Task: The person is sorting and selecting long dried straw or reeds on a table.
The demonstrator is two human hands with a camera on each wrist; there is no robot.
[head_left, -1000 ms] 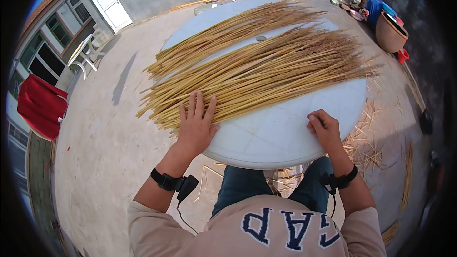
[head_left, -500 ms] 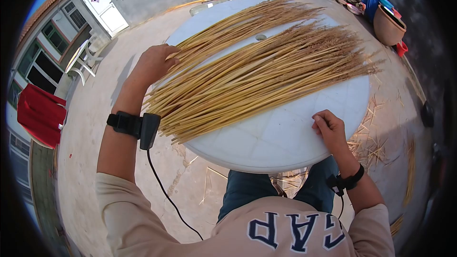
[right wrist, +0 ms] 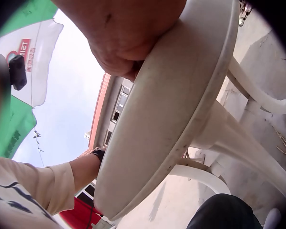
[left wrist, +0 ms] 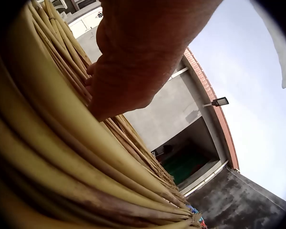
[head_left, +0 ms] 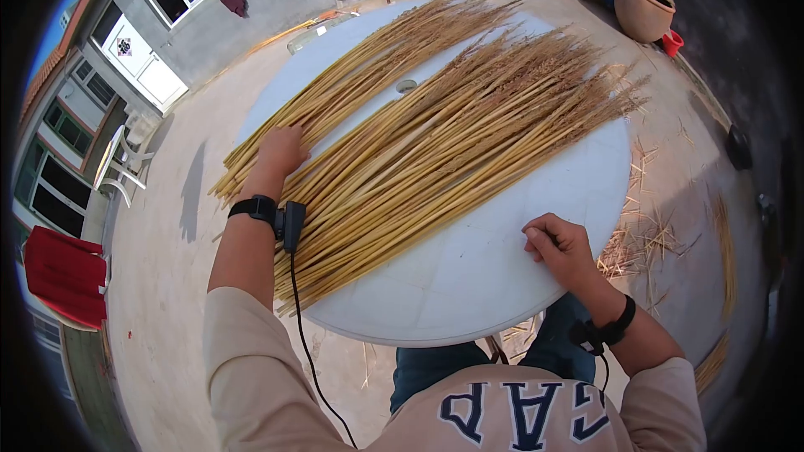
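Note:
Two bundles of long dry stalks with feathery brown heads lie across a round white table (head_left: 435,301), the larger bundle (head_left: 444,151) nearer the person and the smaller bundle (head_left: 335,75) beyond it. At the cut ends of the smaller bundle, the left hand (head_left: 283,151) reaches down onto the stalks, its fingers mostly hidden behind its back. The left wrist view has this hand (left wrist: 143,57) over the stalks, fingertips right at them; I cannot tell whether they grip any. Loosely curled, the right hand (head_left: 559,247) rests on the near right of the tabletop and holds nothing.
Broken stalk pieces (head_left: 645,243) litter the ground right of the table. A large clay pot (head_left: 643,8) stands by the dark wall, with a small red bucket (head_left: 672,43) beside it. A white chair (head_left: 121,163) and a red cloth (head_left: 63,276) are at the left.
The left hand has gone from the larger bundle's cut ends to the smaller bundle, first at its outer edge, now further in. The right hand stays on the table. The head view has turned slightly.

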